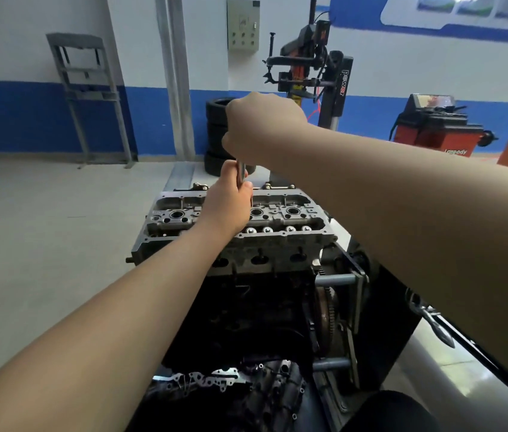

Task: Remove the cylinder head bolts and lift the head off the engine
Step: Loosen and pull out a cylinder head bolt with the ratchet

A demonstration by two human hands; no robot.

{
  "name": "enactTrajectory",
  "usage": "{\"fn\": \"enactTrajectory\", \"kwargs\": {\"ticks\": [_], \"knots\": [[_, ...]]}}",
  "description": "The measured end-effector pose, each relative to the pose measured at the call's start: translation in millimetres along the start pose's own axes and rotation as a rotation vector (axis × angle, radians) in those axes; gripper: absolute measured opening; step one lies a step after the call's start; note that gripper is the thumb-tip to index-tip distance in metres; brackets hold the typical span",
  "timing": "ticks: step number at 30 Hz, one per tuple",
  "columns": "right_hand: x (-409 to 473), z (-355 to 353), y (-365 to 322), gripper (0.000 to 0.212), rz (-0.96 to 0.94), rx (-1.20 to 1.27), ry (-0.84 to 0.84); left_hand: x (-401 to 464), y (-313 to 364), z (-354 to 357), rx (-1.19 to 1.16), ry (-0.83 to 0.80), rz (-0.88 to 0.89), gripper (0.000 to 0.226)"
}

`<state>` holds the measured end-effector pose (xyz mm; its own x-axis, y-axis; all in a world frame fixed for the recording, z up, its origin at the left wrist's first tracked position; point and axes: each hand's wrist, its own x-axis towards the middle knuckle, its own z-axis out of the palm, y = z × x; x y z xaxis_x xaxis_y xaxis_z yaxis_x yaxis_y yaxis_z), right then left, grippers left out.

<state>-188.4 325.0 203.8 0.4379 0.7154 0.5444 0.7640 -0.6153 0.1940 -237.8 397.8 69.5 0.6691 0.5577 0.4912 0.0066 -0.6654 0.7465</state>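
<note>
Both hands (right hand (262, 129) above left hand (229, 198)) grip tool shaft (241, 173).

The pale workshop floor (44, 244) carries the engine stand (352, 307), a dark frame with grey crossbars that holds the engine block (256, 313) up off the ground. Behind the stand, against the blue-and-white wall, a stack of tyres (215, 135) sits on the floor. Left of the stand, well apart, a grey metal rack (87, 95) leans on the wall. Right of the stand and further back stands a red machine (436, 126) (its lettering too small to read).
</note>
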Motion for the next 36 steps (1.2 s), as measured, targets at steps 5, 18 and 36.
{"fn": "enactTrajectory", "kwargs": {"ticks": [5,18,36], "knots": [[-5,-3,5,0.006,-0.044,0.034,0.008,-9,6,0,0.007,0.026,0.0,0.004],[-31,-30,-12,0.011,-0.099,-0.065,0.033,-51,1,-11,-0.452,-0.144,0.009,0.012],[-33,-16,5,0.003,-0.034,-0.07,0.112,-44,4,3,-0.413,-0.164,-0.032,0.019]]}}
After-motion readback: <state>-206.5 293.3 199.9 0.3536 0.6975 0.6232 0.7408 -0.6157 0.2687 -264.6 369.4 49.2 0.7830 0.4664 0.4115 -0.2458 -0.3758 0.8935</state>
